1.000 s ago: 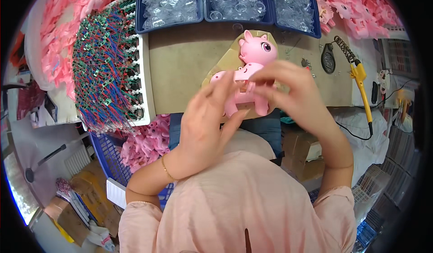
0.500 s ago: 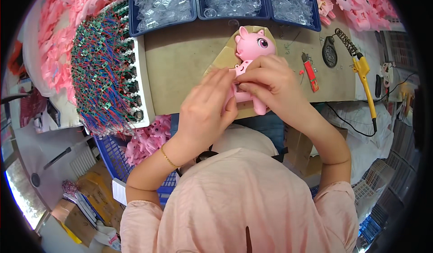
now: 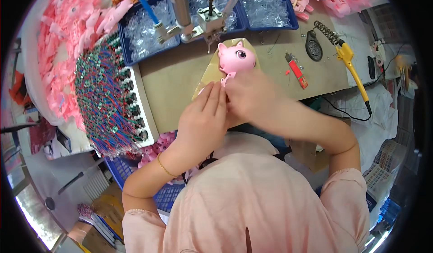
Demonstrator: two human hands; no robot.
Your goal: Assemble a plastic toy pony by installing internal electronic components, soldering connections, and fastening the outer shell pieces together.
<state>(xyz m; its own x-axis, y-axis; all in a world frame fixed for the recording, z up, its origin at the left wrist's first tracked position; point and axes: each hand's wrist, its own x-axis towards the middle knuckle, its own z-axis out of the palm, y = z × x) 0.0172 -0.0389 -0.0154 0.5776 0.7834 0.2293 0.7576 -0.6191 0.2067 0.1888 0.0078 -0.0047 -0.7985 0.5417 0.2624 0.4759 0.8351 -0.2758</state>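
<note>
A pink toy animal point(image 3: 237, 58) with a big printed eye lies on a yellowish pad point(image 3: 208, 77) on the workbench. Its head faces away from me, and my hands cover most of its body. My left hand point(image 3: 203, 120) grips the body from the left, fingers pressed together over it and thumb hidden. Over the body's right side, my right hand point(image 3: 250, 95) is curled and blurred by motion. Its fingertips are hidden, so whether it holds anything cannot be made out.
Overhead hangs a metal tool head point(image 3: 211, 21) with a thin bit. Blue trays point(image 3: 173, 39) hold transparent plastic parts. Wired circuit boards point(image 3: 106, 95) fill a white box on the left. Pink toy parts point(image 3: 67, 50) lie beyond it. A red cutter point(image 3: 297, 74) and yellow soldering iron point(image 3: 356, 75) lie right.
The view has shifted, and the overhead tool head now shows. My right hand has gone from a visible pinch at the toy's body to a blurred, curled shape. My left hand stays on the toy.
</note>
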